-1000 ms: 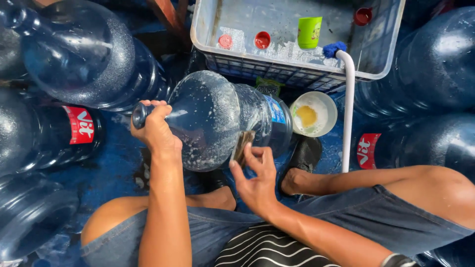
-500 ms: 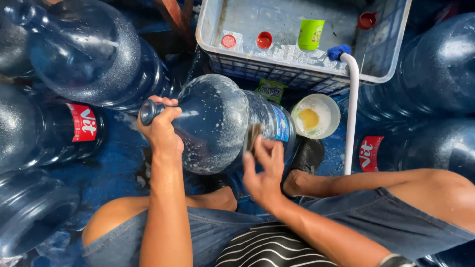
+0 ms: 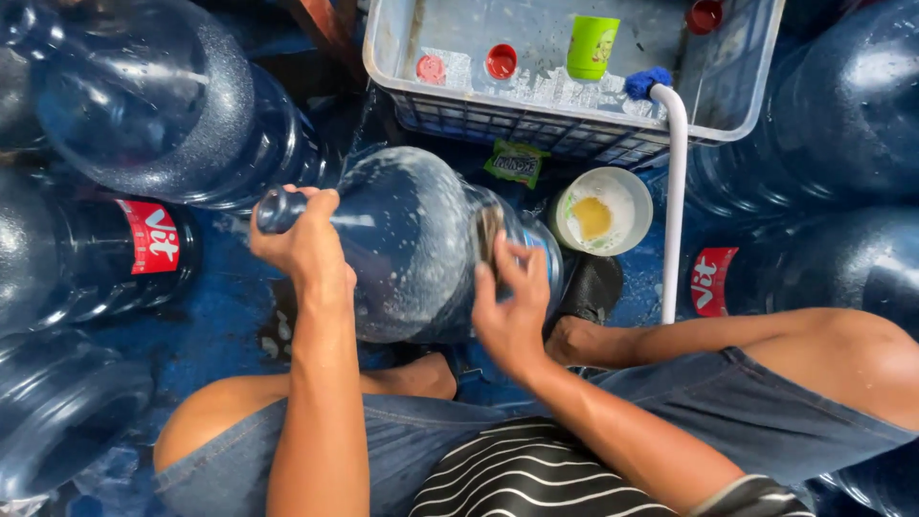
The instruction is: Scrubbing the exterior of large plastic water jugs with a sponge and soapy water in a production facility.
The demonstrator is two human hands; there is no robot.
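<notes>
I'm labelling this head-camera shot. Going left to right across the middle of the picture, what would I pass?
Red-labelled water jug → left hand on the neck of the soapy jug → right hand → white bowl → white hose → another red-labelled jug.

Large blue jugs at the upper left [image 3: 144,96] and right [image 3: 842,105] of the frame were cut off by its edges. The grey crate [image 3: 574,129] ran off the top. The scrubbing pad under the right hand [image 3: 512,306] was mostly hidden, blurred.
</notes>
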